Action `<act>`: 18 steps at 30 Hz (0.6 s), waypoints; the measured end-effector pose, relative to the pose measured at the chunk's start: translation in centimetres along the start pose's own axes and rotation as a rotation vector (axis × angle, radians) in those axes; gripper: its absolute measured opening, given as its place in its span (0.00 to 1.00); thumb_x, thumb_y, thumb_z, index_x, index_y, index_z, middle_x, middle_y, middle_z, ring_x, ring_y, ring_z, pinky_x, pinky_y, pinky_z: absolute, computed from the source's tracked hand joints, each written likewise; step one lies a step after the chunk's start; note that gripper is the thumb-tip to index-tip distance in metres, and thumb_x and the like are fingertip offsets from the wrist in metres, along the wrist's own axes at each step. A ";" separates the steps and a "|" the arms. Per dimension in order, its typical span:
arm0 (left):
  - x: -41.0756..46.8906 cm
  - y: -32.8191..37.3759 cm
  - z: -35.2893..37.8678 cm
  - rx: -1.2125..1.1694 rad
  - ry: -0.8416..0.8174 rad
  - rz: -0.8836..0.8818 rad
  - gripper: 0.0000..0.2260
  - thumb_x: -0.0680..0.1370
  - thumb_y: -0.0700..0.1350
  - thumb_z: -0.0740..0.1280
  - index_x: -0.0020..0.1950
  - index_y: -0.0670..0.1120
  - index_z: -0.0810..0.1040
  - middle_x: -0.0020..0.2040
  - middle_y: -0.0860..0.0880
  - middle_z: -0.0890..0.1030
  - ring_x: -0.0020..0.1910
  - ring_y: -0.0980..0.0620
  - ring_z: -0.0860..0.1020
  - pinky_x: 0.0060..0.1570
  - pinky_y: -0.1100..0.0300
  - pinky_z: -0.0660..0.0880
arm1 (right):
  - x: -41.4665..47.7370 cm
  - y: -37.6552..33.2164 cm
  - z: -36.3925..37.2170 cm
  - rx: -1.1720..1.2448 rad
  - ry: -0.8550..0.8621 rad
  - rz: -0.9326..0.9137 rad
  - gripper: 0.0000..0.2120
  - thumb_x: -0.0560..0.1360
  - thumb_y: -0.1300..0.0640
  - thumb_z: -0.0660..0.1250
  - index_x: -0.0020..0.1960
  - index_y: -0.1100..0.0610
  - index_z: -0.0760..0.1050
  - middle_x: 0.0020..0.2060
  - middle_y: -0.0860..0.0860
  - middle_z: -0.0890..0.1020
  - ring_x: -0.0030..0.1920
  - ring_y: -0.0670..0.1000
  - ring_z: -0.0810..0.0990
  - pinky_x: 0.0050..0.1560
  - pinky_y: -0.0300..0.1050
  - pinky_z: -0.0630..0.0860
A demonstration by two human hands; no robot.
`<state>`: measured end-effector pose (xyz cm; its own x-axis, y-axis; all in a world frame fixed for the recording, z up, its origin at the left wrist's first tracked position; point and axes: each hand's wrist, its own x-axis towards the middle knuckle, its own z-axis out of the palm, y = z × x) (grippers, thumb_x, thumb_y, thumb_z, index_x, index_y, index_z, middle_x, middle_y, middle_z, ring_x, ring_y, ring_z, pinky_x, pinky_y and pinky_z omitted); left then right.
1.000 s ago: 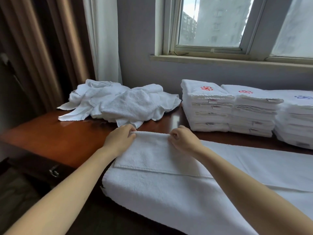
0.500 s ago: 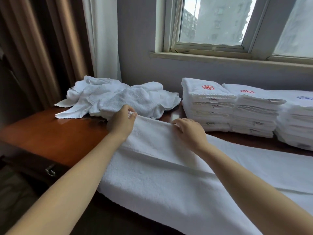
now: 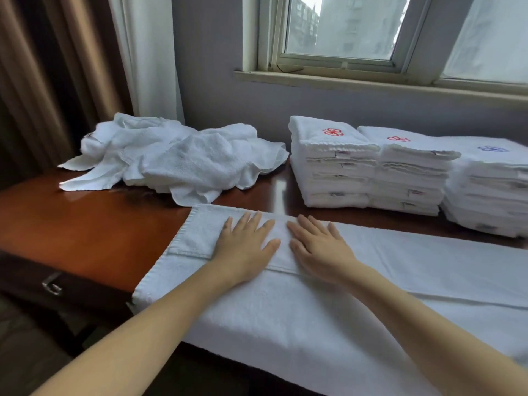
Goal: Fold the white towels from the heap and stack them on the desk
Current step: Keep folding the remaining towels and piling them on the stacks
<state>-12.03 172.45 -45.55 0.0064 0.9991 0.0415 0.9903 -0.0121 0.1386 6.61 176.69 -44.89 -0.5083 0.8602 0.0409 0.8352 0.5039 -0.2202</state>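
A long white towel point(image 3: 328, 304) lies spread across the near edge of the wooden desk point(image 3: 94, 224), its near side folded over to the far side. My left hand point(image 3: 245, 244) and my right hand point(image 3: 317, 247) lie flat on the folded layer side by side, fingers straight, pressing it down. Behind them on the left sits the heap of crumpled white towels point(image 3: 177, 161). Three stacks of folded towels stand at the back right: two with red emblems point(image 3: 331, 164) point(image 3: 408, 172) and one with a blue emblem point(image 3: 491, 184).
A wall with a window sill point(image 3: 371, 84) runs behind the desk. Curtains point(image 3: 71, 67) hang at the left. A drawer handle point(image 3: 51, 285) shows on the desk's front at lower left. Bare desk surface lies left of the spread towel.
Both hands pinched the towel's near edge and carried it away from me over the towel. They have let go and now lie flat on the folded layer.
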 end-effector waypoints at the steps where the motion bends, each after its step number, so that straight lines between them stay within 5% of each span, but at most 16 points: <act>1: 0.2 -0.2 0.1 0.007 -0.001 0.004 0.27 0.82 0.63 0.46 0.80 0.58 0.49 0.81 0.52 0.46 0.80 0.53 0.43 0.76 0.46 0.40 | 0.0 0.1 0.2 0.009 0.009 0.001 0.24 0.83 0.45 0.48 0.79 0.44 0.54 0.80 0.46 0.52 0.79 0.47 0.47 0.75 0.53 0.42; 8: 2.3 -1.5 -0.7 0.012 -0.041 0.021 0.27 0.82 0.63 0.45 0.80 0.59 0.49 0.81 0.54 0.44 0.79 0.55 0.42 0.77 0.46 0.40 | 2.1 0.3 -0.2 0.048 0.043 -0.013 0.24 0.82 0.45 0.49 0.78 0.45 0.57 0.79 0.48 0.55 0.79 0.49 0.49 0.76 0.55 0.44; 13: 2.4 -1.6 -1.5 -0.010 -0.054 0.040 0.26 0.83 0.62 0.46 0.80 0.58 0.50 0.81 0.54 0.46 0.79 0.55 0.43 0.77 0.47 0.41 | 1.1 -0.3 -1.1 0.174 0.164 -0.044 0.19 0.82 0.51 0.56 0.70 0.52 0.72 0.73 0.50 0.69 0.73 0.51 0.64 0.73 0.52 0.55; 18: 1.2 0.7 -2.2 -0.154 0.088 0.077 0.20 0.84 0.54 0.55 0.76 0.53 0.66 0.78 0.51 0.62 0.78 0.53 0.56 0.75 0.52 0.48 | -3.7 3.1 -3.3 0.256 0.133 0.034 0.19 0.82 0.54 0.57 0.72 0.50 0.71 0.71 0.47 0.72 0.70 0.49 0.68 0.67 0.44 0.65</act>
<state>-11.68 173.59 -43.23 0.0621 0.9878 0.1429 0.9542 -0.1007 0.2816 11.80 175.32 -42.47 -0.4346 0.8876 0.1528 0.7627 0.4530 -0.4617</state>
